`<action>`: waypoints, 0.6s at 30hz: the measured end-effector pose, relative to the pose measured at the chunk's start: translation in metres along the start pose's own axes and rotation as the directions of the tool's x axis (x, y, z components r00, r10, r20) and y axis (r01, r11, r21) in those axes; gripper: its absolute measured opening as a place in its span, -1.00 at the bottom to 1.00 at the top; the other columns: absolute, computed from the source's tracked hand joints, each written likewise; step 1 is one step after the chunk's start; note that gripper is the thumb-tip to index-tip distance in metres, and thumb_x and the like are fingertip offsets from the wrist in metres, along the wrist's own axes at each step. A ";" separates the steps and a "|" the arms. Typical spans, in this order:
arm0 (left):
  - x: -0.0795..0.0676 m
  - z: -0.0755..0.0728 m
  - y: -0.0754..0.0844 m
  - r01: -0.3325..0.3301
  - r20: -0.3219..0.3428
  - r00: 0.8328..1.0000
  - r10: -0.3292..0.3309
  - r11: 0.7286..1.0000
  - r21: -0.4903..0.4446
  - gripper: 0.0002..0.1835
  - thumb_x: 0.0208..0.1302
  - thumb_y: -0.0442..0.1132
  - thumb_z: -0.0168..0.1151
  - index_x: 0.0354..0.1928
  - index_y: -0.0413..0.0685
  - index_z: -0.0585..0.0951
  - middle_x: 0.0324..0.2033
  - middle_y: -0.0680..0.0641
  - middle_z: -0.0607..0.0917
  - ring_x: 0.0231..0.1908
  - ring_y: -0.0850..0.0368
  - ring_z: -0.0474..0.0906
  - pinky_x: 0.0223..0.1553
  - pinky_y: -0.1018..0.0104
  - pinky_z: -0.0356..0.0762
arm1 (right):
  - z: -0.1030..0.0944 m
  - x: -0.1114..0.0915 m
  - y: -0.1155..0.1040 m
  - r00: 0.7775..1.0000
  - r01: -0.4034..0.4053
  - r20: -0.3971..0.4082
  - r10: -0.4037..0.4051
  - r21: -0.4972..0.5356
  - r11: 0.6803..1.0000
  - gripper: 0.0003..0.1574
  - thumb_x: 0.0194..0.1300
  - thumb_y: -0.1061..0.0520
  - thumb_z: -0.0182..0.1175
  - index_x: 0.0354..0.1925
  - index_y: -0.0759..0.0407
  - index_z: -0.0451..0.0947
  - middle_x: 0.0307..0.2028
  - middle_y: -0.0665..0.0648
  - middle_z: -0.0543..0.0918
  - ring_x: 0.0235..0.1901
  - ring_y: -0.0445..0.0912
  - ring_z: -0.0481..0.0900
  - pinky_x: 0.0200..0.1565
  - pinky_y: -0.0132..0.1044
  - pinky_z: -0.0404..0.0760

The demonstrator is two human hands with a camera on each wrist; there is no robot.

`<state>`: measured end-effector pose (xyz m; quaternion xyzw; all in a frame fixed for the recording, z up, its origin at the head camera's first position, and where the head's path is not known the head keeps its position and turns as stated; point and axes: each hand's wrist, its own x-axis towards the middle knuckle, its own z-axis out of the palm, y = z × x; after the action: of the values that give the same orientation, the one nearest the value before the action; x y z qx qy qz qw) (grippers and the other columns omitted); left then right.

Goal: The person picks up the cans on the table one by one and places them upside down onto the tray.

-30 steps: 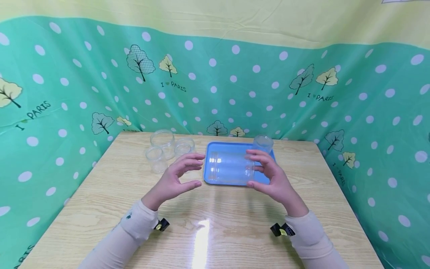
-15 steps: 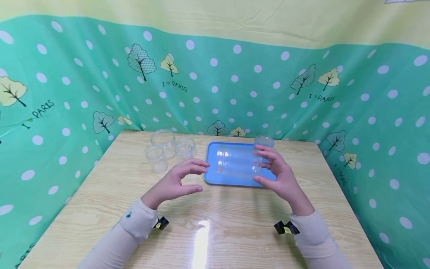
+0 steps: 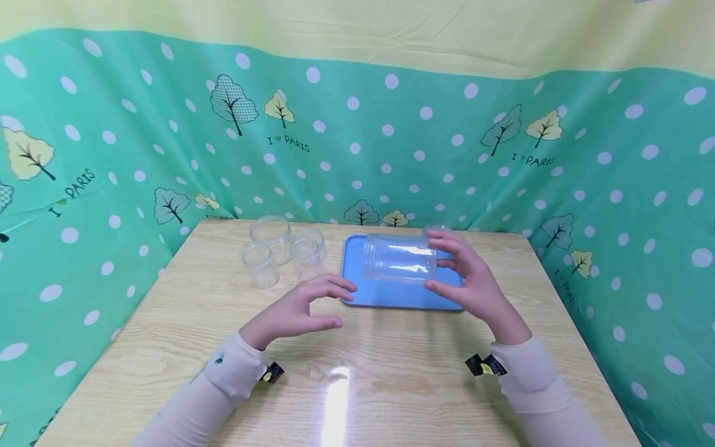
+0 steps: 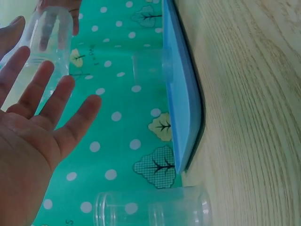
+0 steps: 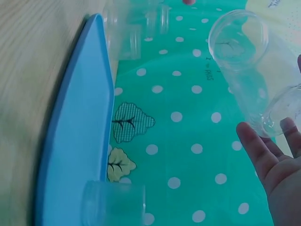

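My right hand [image 3: 469, 282] grips the base end of a clear plastic jar [image 3: 398, 259], fingers over the top and thumb below. The jar lies sideways in the air above the blue tray [image 3: 357, 293], its mouth facing left. In the right wrist view, the round open mouth of this jar [image 5: 237, 42] shows beyond the fingers. My left hand [image 3: 298, 310] hovers left of the tray's front corner, fingers spread and thumb apart, holding nothing. Its open palm [image 4: 23, 141] shows in the left wrist view.
Another clear jar [image 5: 115, 205] stands on the tray's far right corner, partly hidden by my right hand in the head view. Several clear jars, among them a wide one [image 3: 270, 239] and a narrow one [image 3: 261, 267], stand at the table's back left. A patterned curtain [image 3: 357, 143] hangs behind.
The held jar has moved right and away from me with my right hand, and its mouth end has come away from the left hand. The left hand has shifted slightly nearer and rightward.
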<state>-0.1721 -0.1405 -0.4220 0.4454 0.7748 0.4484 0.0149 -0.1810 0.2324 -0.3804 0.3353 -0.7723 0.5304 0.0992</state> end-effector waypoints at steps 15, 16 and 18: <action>0.000 -0.001 -0.002 -0.015 0.060 0.998 0.015 1.000 -0.004 -0.61 0.29 -0.35 0.42 0.10 0.20 0.67 0.10 0.04 0.70 0.18 0.15 0.58 0.28 0.21 0.52 | -0.027 0.020 -0.002 0.995 -0.040 0.089 0.055 -0.163 0.986 -0.11 0.18 0.31 0.49 0.41 0.08 0.38 0.47 0.04 0.33 0.36 -0.23 0.39 0.17 -0.29 0.64; 0.000 -0.001 -0.002 -0.007 0.074 0.997 0.007 1.000 -0.003 -0.60 0.30 -0.35 0.42 0.11 0.21 0.67 0.11 0.04 0.70 0.19 0.16 0.58 0.29 0.21 0.52 | -0.029 0.021 -0.002 0.994 -0.044 0.095 0.062 -0.175 0.984 -0.11 0.18 0.30 0.50 0.41 0.03 0.39 0.47 0.04 0.33 0.35 -0.21 0.40 0.17 -0.25 0.65; -0.001 -0.002 -0.002 0.020 0.108 0.994 -0.020 1.000 0.003 -0.61 0.32 -0.32 0.41 0.12 0.25 0.66 0.13 0.08 0.68 0.21 0.18 0.55 0.31 0.20 0.50 | -0.032 0.023 -0.004 0.991 -0.053 0.110 0.075 -0.197 0.979 -0.10 0.17 0.28 0.51 0.41 -0.02 0.40 0.46 0.06 0.34 0.33 -0.12 0.43 0.15 -0.15 0.67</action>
<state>-0.1743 -0.1428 -0.4228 0.4612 0.7777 0.4228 0.0607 -0.2025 0.2507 -0.3522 0.3295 -0.8350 0.4353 0.0688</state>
